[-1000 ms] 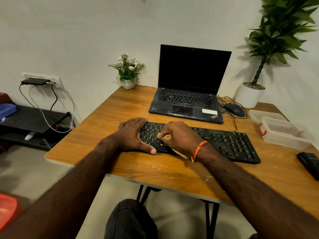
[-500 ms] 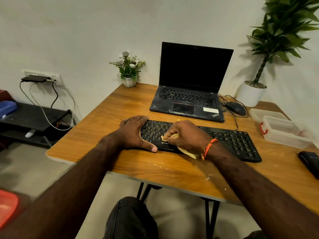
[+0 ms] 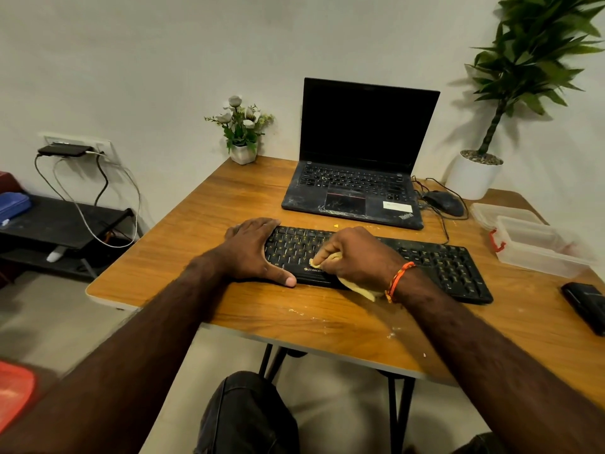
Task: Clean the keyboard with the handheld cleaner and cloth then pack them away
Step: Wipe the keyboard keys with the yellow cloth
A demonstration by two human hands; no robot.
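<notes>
A black keyboard lies across the wooden table. My left hand rests flat over the keyboard's left end, thumb along its front edge, fingers apart. My right hand is fisted on a yellow cloth and presses it on the keys left of the keyboard's middle. Part of the cloth sticks out under my wrist. A black handheld device lies at the table's right edge; I cannot tell whether it is the cleaner.
An open dusty laptop stands behind the keyboard, a mouse with cables to its right. A clear plastic box and its lid sit at the right. A small flower pot and a large plant pot stand at the back. Crumbs dot the front edge.
My right hand with the cloth has slid a little to the right along the keys. My left hand stays on the keyboard's left end.
</notes>
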